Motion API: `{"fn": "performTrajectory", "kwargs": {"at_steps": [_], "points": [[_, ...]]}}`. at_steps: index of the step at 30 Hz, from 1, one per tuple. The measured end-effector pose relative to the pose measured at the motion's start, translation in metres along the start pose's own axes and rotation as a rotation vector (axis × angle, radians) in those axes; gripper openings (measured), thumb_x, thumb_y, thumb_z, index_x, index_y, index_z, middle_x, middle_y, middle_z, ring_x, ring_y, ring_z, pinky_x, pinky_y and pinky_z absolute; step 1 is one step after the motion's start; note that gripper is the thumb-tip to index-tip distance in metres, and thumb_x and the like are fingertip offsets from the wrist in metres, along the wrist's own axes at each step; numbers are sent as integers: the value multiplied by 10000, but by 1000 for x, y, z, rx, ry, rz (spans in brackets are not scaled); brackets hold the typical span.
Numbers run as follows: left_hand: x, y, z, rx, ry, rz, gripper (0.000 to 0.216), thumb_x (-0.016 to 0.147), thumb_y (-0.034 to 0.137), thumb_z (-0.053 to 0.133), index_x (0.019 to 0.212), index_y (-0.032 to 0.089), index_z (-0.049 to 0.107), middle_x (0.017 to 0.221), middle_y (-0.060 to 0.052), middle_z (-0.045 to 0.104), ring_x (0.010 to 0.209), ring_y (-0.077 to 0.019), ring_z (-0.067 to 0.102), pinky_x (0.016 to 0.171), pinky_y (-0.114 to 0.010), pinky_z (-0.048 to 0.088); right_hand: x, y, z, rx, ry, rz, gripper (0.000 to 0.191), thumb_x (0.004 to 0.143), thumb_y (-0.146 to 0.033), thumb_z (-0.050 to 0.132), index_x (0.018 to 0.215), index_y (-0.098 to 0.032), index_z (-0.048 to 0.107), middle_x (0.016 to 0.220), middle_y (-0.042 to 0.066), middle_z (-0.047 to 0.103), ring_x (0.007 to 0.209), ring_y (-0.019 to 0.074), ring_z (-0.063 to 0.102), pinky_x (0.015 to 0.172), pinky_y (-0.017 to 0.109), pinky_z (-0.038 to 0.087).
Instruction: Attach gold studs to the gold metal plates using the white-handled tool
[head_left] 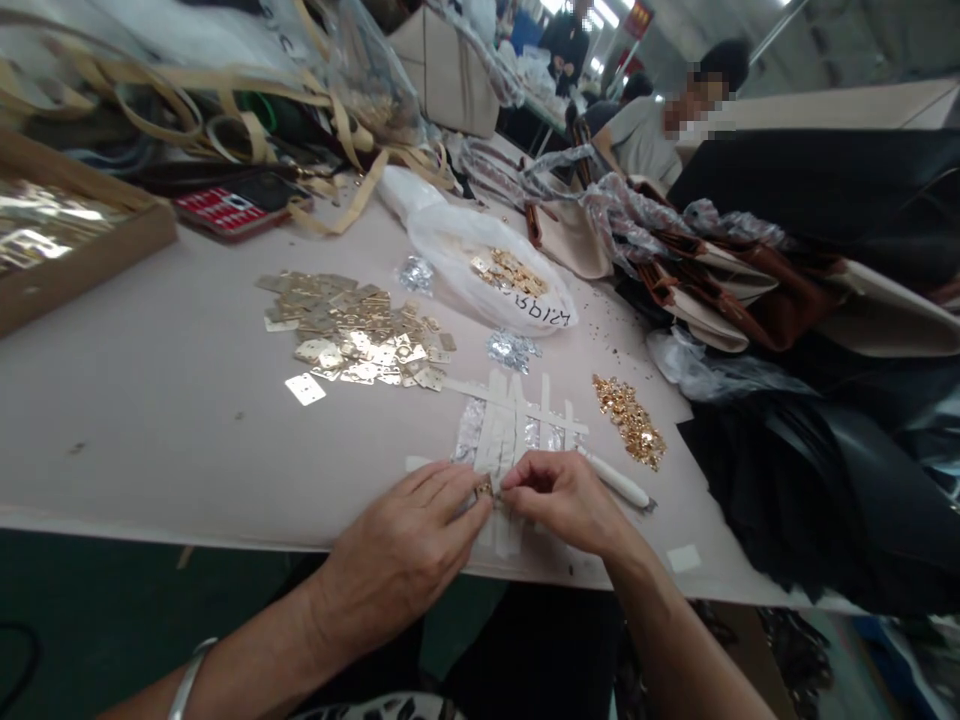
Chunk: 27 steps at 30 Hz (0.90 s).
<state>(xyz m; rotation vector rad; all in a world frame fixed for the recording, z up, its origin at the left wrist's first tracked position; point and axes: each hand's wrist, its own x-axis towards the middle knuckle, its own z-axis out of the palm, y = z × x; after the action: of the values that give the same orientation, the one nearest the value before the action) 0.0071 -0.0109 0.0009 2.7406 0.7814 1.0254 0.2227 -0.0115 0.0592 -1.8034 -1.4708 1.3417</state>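
Note:
Near the table's front edge my left hand holds a small metal plate between thumb and fingers. Close beside it, the thumb and forefinger of my right hand are pinched together at the plate's edge; whatever is in that pinch is too small to make out. Under and beyond both hands lies a taped pad covered with strips of whitish tape and clear plastic. A white-handled tool rests to the right of my right hand. Past the pad is a heap of flat gold plates.
A white plastic bag of gold pieces stands open behind two small silver piles. Small gold fittings lie to the right. A cardboard box is at left, handbags and black material at right. Another person sits beyond.

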Motion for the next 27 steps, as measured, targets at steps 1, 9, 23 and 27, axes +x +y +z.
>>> {"fn": "performTrajectory", "kwargs": {"at_steps": [1, 9, 23, 27], "points": [[0, 0, 0, 3, 0, 0, 301, 994, 141, 426, 1138, 150, 690, 1186, -111, 691, 1127, -244, 637, 1033, -418, 514, -2, 1, 3, -16, -9, -10, 94, 714, -237, 673, 748, -158, 711, 597, -50, 603, 529, 66, 459, 524, 208, 358], [-1, -1, 1, 19, -8, 22, 305, 1005, 172, 432, 1159, 149, 695, 1227, -114, 701, 1149, -253, 650, 1021, -426, 545, 8, -6, 8, -165, -57, -49, 120, 726, -180, 642, 771, -161, 751, 643, -33, 647, 597, 82, 507, 566, 212, 381], [-3, -3, 2, 17, -4, 17, 294, 1007, 185, 436, 1130, 159, 702, 1219, -114, 707, 1148, -258, 658, 1017, -438, 550, -1, -21, -3, -533, 107, -210, 138, 834, -209, 644, 908, -224, 760, 857, 18, 745, 746, 147, 651, 710, 288, 491], [-3, -3, 2, -7, -9, 10, 249, 992, 176, 468, 1084, 164, 698, 1224, -105, 705, 1150, -258, 656, 1016, -441, 552, -16, 23, -34, -695, 506, -232, 223, 918, -310, 583, 1060, -210, 723, 1083, 104, 726, 1035, 261, 636, 939, 453, 491]]}}
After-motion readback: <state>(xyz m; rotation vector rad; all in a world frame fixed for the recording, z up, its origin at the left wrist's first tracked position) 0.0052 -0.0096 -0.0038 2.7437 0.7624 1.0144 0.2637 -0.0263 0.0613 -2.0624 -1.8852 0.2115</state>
